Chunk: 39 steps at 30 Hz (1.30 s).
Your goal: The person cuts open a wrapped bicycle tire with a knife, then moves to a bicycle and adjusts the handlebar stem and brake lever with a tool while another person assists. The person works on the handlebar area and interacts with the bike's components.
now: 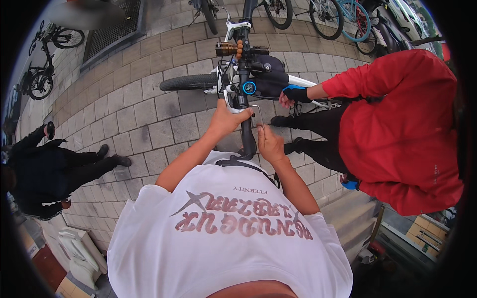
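A bicycle handlebar (247, 136) runs up the middle of the view, carrying a white brake lever (226, 99), a round blue-rimmed fitting (249, 88) and a brass-coloured cylinder, perhaps a lamp (226, 48). My left hand (227, 117) grips the handlebar beside the lever, thumb across it. Just below and right, my right hand (270, 144) pinches a thin L-shaped metal hex key (259, 114), whose short end reaches the bar beside my left thumb; whether it sits in a bolt is unclear.
A person in a red jacket (395, 129) stands at my right, gloved hand (294, 94) near the bike frame. Another in dark clothes (35, 169) stands left. Parked bicycles (325, 17) line the top and upper-left (42, 82), near a metal grate (109, 42), on paving (144, 114).
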Each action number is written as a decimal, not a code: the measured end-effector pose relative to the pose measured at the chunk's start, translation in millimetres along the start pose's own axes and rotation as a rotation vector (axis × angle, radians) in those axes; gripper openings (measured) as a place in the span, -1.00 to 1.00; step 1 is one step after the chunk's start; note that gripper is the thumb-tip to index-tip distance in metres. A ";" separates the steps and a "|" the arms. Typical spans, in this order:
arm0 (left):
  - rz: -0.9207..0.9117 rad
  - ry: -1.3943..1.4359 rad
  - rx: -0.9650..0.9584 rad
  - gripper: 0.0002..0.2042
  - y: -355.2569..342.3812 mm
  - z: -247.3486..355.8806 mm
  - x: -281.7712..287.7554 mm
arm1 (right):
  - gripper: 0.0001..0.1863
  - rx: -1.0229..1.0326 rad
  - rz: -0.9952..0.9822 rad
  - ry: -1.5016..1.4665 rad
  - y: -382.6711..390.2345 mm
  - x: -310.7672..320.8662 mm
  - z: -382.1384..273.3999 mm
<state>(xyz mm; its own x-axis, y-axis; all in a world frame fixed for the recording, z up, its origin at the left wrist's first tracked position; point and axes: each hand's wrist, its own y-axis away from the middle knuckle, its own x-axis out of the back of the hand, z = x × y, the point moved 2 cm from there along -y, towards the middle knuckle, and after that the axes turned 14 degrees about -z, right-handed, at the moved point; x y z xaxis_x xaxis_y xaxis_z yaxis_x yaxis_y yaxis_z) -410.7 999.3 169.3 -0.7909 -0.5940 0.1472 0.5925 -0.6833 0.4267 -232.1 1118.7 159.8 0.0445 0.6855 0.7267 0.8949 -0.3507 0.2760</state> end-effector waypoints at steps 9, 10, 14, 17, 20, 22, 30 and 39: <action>0.000 0.011 -0.005 -0.28 0.1 9.5 -3.5 | -0.77 -0.012 -0.022 0.587 -116.9 20.5 71.1; 0.002 0.026 -0.006 -0.29 1.6 10.0 -4.3 | -0.75 -0.102 -0.074 0.621 -125.3 22.8 69.9; 0.008 0.018 -0.032 -0.33 -3.3 0.1 -4.2 | -0.76 -0.265 -0.255 0.550 -145.2 44.4 46.9; -0.023 0.038 0.054 -0.35 1.7 9.0 -1.1 | -0.77 -0.292 -0.223 0.490 -148.7 59.0 31.0; -0.012 0.037 0.072 -0.37 0.3 5.0 -0.6 | -0.77 -0.253 -0.211 0.479 -151.5 65.6 27.0; -0.017 0.045 0.065 -0.38 0.3 5.2 -0.8 | -0.77 -0.238 -0.210 0.464 -151.5 66.8 26.9; -0.096 0.187 0.169 -0.43 9.4 29.1 2.8 | -0.74 -0.168 -0.155 0.428 -152.7 63.5 19.6; -0.107 0.163 0.154 -0.34 7.7 26.2 2.9 | -0.78 0.117 0.055 0.386 -162.4 69.0 2.4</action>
<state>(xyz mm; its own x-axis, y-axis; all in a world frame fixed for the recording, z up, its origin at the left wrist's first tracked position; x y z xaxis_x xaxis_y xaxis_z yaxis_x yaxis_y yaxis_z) -412.4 1003.5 196.4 -0.8052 -0.5912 -0.0465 0.4670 -0.6805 0.5646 -373.3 1224.4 163.7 -0.0561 0.3698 0.9274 0.9412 -0.2904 0.1727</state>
